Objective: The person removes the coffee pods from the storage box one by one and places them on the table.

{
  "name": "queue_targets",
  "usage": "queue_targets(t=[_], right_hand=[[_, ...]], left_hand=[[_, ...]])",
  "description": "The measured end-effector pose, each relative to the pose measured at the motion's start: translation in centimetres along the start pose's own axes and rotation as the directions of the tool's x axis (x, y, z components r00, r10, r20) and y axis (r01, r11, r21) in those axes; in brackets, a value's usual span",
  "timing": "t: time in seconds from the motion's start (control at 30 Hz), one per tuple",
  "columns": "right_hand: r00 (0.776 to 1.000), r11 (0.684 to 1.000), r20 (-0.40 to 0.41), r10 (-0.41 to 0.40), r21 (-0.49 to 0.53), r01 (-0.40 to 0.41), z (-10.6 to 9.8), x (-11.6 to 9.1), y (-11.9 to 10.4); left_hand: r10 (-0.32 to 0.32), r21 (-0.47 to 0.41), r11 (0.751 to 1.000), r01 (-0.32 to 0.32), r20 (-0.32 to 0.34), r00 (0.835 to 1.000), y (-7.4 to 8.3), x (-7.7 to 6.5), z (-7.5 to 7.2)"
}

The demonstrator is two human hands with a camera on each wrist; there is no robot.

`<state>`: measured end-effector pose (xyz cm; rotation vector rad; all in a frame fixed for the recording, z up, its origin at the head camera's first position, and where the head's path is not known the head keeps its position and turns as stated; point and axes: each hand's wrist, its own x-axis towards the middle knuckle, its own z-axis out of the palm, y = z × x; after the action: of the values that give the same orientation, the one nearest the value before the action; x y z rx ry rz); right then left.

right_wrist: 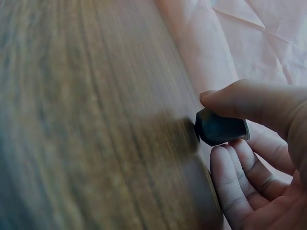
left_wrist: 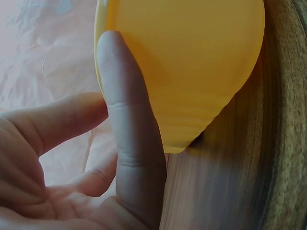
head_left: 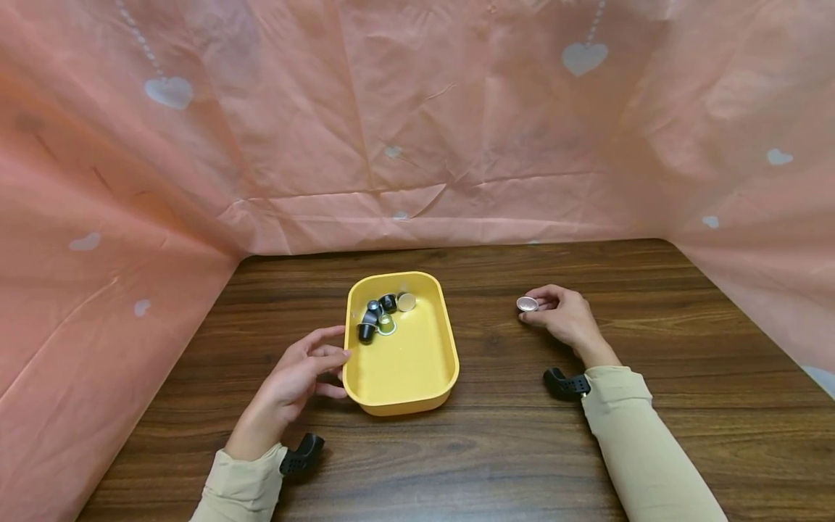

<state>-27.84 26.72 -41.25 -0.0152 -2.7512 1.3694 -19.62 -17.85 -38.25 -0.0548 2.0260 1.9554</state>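
A yellow tray (head_left: 450,377) stands on the table, with several coffee capsules at its far left end. Most of these are dark; one is a green capsule (head_left: 386,324), and a pale lid (head_left: 406,301) faces up. My left hand (head_left: 293,380) rests at the tray's left side, fingers fairly straight, the thumb touching the rim. To the right of the tray, my right hand (head_left: 564,315) pinches a dark coffee capsule (right_wrist: 220,128) between thumb and fingers. Its silvery lid (head_left: 527,304) is up and its narrow end is down, close to the tabletop; whether it touches is unclear.
The brown wood-grain table (head_left: 496,449) stretches around the tray on all sides. Pink cloth (head_left: 417,145) with white hearts hangs along the back and both sides. Black wrist mounts (head_left: 566,384) sit at the cuffs of the beige sleeves (head_left: 642,442).
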Motion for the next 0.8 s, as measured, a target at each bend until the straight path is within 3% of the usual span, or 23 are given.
queue_targets(t=[0.8], right_hand=[[0.999,1.000,0.047,0.015,0.012,-0.016,-0.13,-0.20,-0.01]], left_hand=[[-0.003,0.003,1.000,0.003,-0.001,1.000,0.04,-0.05,0.10]])
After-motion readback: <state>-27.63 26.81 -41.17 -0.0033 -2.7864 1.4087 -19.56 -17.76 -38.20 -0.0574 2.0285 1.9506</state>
